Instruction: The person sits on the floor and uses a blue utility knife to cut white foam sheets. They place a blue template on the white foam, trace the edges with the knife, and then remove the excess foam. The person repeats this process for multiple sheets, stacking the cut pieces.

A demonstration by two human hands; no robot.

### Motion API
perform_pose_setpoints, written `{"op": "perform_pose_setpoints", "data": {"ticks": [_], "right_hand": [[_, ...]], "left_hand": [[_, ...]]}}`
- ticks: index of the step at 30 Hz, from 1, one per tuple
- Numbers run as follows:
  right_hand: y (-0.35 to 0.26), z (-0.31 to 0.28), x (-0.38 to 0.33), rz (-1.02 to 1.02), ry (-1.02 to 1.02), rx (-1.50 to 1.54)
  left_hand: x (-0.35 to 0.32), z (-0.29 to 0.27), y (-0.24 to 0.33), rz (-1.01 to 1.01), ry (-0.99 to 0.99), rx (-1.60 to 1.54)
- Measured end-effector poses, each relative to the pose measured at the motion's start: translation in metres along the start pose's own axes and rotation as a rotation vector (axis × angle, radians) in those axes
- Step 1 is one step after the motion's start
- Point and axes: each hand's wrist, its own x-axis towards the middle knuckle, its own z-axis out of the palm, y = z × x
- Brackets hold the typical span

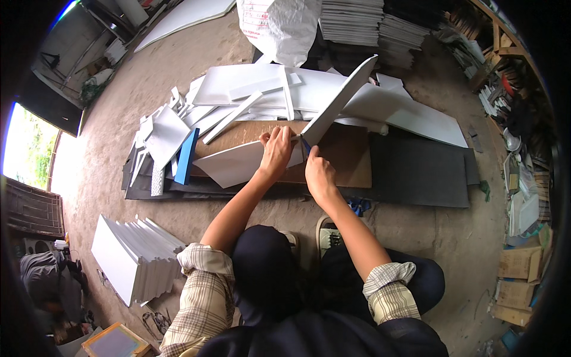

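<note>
My left hand (276, 149) is closed, its curled fingers on the upper edge of a white foam sheet (232, 163) that lies over a brown board (348, 154). Beside it, my right hand (321, 172) is closed round a slim dark tool that looks like a cutter knife (306, 144), mostly hidden by the fingers. The tool's tip meets the sheet where a long white strip (339, 98) tilts up to the right. A blue bar (187, 156) leans left of the sheet.
White offcuts (163, 140) and larger white panels (244, 83) are heaped on a dark mat (422, 169). A stack of white sheets (134, 256) stands at lower left. A white sack (282, 30) is at the back; cardboard boxes (517, 265) line the right. Blue-handled scissors (358, 207) lie near my shoe.
</note>
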Motion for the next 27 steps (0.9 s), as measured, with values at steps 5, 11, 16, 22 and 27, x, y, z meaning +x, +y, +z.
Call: {"op": "perform_pose_setpoints", "data": {"ticks": [5, 11, 16, 22, 27], "right_hand": [[-0.001, 0.005, 0.006, -0.014, 0.016, -0.009], [0.007, 0.006, -0.016, -0.016, 0.011, 0.028], [0.004, 0.021, -0.002, -0.004, -0.026, 0.101], [0.015, 0.047, 0.012, 0.038, -0.089, 0.188], [0.030, 0.070, -0.014, 0.063, -0.104, 0.141]], "left_hand": [[0.002, 0.005, -0.006, -0.054, 0.026, -0.023], [0.006, -0.004, 0.001, -0.087, 0.062, -0.149], [0.012, -0.009, 0.007, -0.172, 0.068, -0.113], [0.018, -0.004, 0.009, -0.180, 0.145, -0.095], [0.017, -0.001, 0.002, -0.179, 0.119, -0.091]]}}
